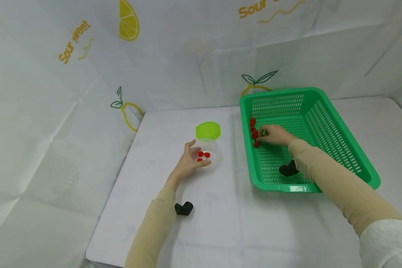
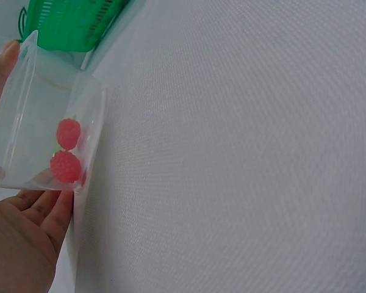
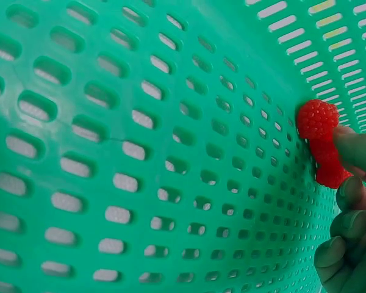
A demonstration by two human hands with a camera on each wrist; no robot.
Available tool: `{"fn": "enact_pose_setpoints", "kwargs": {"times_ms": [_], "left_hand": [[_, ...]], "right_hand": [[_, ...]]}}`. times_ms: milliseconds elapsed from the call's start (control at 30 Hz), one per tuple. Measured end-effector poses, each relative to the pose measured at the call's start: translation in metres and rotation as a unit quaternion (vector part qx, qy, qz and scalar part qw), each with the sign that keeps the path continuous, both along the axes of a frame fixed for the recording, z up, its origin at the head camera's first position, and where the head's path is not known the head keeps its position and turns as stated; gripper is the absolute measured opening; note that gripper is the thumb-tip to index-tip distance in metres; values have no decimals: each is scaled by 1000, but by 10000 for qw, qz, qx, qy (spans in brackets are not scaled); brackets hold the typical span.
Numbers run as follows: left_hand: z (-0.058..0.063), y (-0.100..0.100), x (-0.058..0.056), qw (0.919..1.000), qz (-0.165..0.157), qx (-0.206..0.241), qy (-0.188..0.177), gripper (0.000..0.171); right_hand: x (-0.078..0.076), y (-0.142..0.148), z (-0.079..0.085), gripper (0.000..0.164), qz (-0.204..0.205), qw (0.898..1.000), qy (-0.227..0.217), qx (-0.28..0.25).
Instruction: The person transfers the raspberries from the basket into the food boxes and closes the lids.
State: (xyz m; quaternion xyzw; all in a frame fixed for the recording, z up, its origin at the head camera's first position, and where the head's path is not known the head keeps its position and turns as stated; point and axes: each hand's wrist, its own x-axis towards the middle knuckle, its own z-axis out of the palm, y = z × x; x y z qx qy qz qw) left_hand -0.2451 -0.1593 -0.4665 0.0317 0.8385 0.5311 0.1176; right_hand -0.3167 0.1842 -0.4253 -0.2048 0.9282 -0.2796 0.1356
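My left hand holds a clear plastic tub, with the thumb on one side and the other fingers curled round the opposite side. Several red raspberries lie inside the tub. Over the left part of a green basket, my right hand reaches down to a row of red raspberries along the basket's side wall. Seen from the right wrist, the thumb and curled fingers pinch at a raspberry, while another raspberry sits right beside it.
A light green lid lies just behind the tub on the white-covered table. Slotted walls rise round the basket. White printed sheeting hangs at the back and left. A black wrist piece shows by the left forearm.
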Motion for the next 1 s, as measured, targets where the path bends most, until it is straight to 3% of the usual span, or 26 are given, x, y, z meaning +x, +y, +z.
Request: {"fn": "enact_pose_setpoints", "kwargs": {"times_ms": [467,1000], "left_hand": [[-1,0,0,10000,8,29,-21,103],[2,1,0,10000,15,77,-62,105]], "right_hand": [[-1,2,-1,22,-153,9997,12,162],[-3,1,-1,21,65,9999,-82,133]]}}
